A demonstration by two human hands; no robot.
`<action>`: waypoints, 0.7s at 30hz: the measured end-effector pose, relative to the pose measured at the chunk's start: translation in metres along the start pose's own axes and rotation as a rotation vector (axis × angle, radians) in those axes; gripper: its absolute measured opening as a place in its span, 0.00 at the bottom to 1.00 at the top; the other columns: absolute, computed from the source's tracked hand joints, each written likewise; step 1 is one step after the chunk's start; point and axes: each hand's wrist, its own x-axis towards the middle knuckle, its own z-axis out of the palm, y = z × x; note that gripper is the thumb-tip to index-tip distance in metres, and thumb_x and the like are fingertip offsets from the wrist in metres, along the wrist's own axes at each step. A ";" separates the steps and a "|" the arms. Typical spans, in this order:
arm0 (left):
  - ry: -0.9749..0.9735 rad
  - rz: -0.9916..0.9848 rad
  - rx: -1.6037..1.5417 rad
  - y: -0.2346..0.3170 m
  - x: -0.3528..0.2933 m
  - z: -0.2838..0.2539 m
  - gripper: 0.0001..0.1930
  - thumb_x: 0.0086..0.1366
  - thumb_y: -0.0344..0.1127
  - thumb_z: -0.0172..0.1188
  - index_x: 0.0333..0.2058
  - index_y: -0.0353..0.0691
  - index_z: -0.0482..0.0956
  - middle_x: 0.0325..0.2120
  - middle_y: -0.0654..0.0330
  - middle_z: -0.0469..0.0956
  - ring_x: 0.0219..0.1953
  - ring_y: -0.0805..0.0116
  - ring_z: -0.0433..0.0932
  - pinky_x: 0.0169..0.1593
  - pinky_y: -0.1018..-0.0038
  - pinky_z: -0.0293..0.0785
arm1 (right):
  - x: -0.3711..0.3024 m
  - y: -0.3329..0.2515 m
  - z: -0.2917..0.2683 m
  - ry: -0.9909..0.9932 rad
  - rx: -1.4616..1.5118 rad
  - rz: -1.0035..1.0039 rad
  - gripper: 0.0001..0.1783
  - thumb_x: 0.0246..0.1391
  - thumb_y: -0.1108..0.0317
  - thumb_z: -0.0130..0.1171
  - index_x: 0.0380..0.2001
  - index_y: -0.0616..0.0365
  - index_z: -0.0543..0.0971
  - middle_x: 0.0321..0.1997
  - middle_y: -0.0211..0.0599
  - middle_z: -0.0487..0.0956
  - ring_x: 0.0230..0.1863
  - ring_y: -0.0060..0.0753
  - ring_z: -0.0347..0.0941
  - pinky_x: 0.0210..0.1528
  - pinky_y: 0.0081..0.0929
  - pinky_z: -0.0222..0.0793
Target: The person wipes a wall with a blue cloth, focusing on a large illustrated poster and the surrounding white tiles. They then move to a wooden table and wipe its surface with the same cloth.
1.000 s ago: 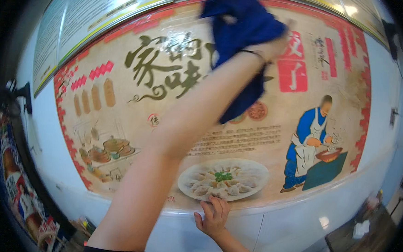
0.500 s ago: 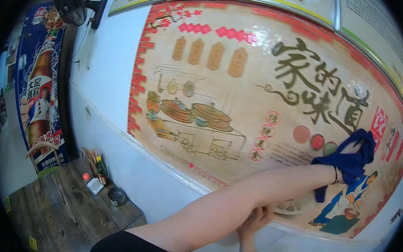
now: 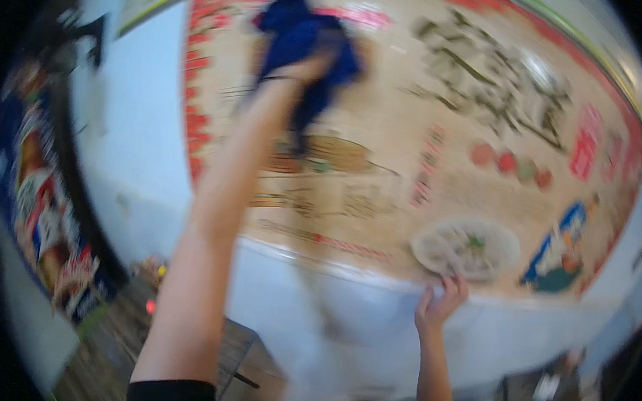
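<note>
blue cloth (image 3: 304, 49): upper centre-left of the frame, bunched in the closed left hand (image 3: 311, 67) against the wall poster (image 3: 427, 141); likely soft, light, limp, best gripped by its gathered middle. right hand (image 3: 439, 305), lower right: fingers spread, holding nothing, resting on the poster's lower edge.

An eating place, most likely a small restaurant, was shown. Most of the frame was filled by a large wall mural (image 3: 442, 134) painted with a plate of dumplings (image 3: 467, 246) at lower right, steamer baskets at centre and a cook figure (image 3: 564, 248) at far right. A colourful food poster (image 3: 38, 205) was seen at the left edge, and wooden flooring (image 3: 107, 334) at lower left.
</note>
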 end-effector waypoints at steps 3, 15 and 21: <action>0.189 0.130 0.381 -0.150 0.012 0.002 0.21 0.63 0.52 0.45 0.35 0.43 0.79 0.38 0.53 0.79 0.41 0.59 0.76 0.43 0.65 0.72 | -0.014 -0.021 -0.014 -0.001 -0.042 0.081 0.21 0.44 0.73 0.56 0.45 0.60 0.68 0.53 0.52 0.63 0.54 0.54 0.57 0.56 0.45 0.51; -0.237 0.510 0.234 0.008 -0.144 0.092 0.14 0.60 0.45 0.50 0.32 0.41 0.78 0.35 0.50 0.77 0.40 0.51 0.74 0.47 0.63 0.67 | -0.012 0.011 -0.077 0.044 -0.216 0.168 0.20 0.44 0.74 0.57 0.44 0.61 0.69 0.53 0.52 0.63 0.54 0.53 0.57 0.55 0.44 0.53; -0.257 0.716 -0.082 0.123 -0.147 0.155 0.17 0.56 0.46 0.56 0.38 0.40 0.75 0.37 0.49 0.75 0.43 0.50 0.72 0.48 0.63 0.66 | -0.035 0.027 -0.090 0.028 -0.266 0.255 0.19 0.45 0.75 0.56 0.44 0.61 0.69 0.53 0.52 0.63 0.54 0.53 0.58 0.55 0.44 0.53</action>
